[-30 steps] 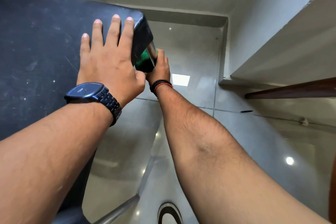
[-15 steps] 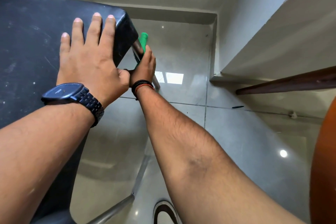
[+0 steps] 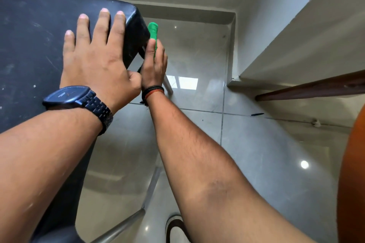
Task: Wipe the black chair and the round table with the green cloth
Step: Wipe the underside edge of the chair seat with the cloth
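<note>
Up close, the chair (image 3: 35, 49) shows a matte black seat, scuffed and flecked with pale dust, its far right corner rounded and thick. The left hand (image 3: 94, 61) lies flat on that corner, fingers spread and pressing down, gripping nothing; a dark metal watch (image 3: 69, 98) sits on the wrist. Just right of the corner, the right hand (image 3: 155, 65) is closed around the cloth (image 3: 153, 31), which is bunched into a bright green, ribbed-looking roll. The roll's far end sticks out past the fingertips, right beside the seat's side edge; whether it touches the edge I cannot tell. The palm side is hidden, so the exact grip is unclear. Black and orange bands (image 3: 153, 91) circle that wrist.

Below the corner a thin metal leg (image 3: 167, 87) slants toward the floor (image 3: 256, 154), which is glossy grey tile with reflected light spots. Near the bottom edge another metal tube (image 3: 118, 229) runs across. To the right the tiles are open as far as a pale wall ledge and a dark brown wooden bar (image 3: 316, 87). A curved orange-brown edge, the table (image 3: 353, 183), fills the near right margin, well apart from the cloth.
</note>
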